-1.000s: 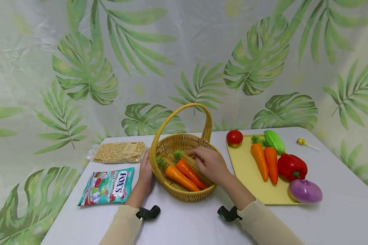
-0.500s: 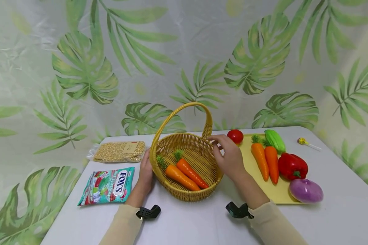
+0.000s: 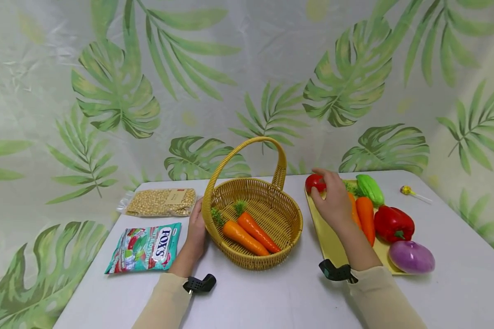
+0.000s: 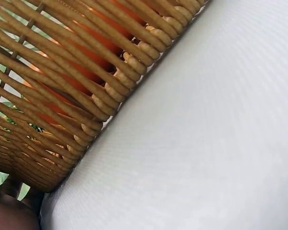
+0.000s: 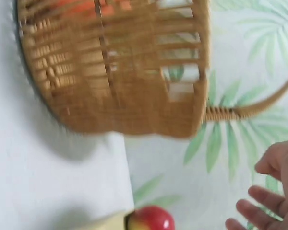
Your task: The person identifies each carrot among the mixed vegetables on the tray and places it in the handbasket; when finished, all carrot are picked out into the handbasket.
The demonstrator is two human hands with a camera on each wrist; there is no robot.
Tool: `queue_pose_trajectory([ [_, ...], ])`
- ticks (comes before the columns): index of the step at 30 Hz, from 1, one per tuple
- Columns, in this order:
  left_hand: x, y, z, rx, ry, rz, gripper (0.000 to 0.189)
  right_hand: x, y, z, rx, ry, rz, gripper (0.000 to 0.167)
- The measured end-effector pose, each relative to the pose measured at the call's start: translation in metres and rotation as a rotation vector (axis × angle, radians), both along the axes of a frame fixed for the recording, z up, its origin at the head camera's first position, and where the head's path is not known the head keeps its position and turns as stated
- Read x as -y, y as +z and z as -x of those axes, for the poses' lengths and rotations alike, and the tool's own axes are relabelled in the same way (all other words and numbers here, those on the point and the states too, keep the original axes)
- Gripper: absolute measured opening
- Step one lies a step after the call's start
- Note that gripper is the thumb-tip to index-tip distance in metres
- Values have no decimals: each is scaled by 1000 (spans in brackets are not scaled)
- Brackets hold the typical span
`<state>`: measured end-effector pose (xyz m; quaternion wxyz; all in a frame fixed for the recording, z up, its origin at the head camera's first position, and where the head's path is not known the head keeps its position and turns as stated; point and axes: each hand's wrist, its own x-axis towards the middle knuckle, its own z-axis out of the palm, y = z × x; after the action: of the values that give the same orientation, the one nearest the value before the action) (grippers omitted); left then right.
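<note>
A yellow wicker basket (image 3: 253, 262) with a tall arched handle stands mid-table, two orange carrots (image 3: 251, 233) with green tops inside it. My left hand (image 3: 195, 233) rests against the basket's left outer wall; its fingertips are partly hidden there. Over the left part of the yellow tray (image 3: 331, 244), my right hand (image 3: 333, 198) reaches beside a red tomato (image 3: 314, 183) at the tray's far left corner. In the right wrist view, the thumb and fingers (image 5: 261, 201) are spread and hold nothing, with the tomato (image 5: 156, 219) apart from them.
On the tray lie two more carrots (image 3: 365, 219), a green gourd-like vegetable (image 3: 370, 189), a red bell pepper (image 3: 394, 224) and a purple onion-like vegetable (image 3: 411, 257). A lollipop (image 3: 413, 193) lies beyond. Left are a grain bag (image 3: 160, 202) and a FOX'S candy bag (image 3: 144, 248).
My right hand has moved right, from above the basket's interior, past its rim, to the tomato over the tray. The left hand and the basket have stayed in place.
</note>
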<state>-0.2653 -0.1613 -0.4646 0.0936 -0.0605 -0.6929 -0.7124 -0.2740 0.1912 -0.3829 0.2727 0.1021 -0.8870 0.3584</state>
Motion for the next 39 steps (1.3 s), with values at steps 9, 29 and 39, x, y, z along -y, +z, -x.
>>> queue_pose_trajectory([
  [9, 0, 0, 1, 0, 0, -2, 42, -43, -5, 6, 225, 7, 132, 55],
  [29, 1, 0, 1, 5, -12, -13, 42, -78, -19, 11, 496, 55, 126, 54],
  [39, 1, -1, 0, 14, -11, -16, 40, -72, -21, 6, 672, 167, -3, 47],
])
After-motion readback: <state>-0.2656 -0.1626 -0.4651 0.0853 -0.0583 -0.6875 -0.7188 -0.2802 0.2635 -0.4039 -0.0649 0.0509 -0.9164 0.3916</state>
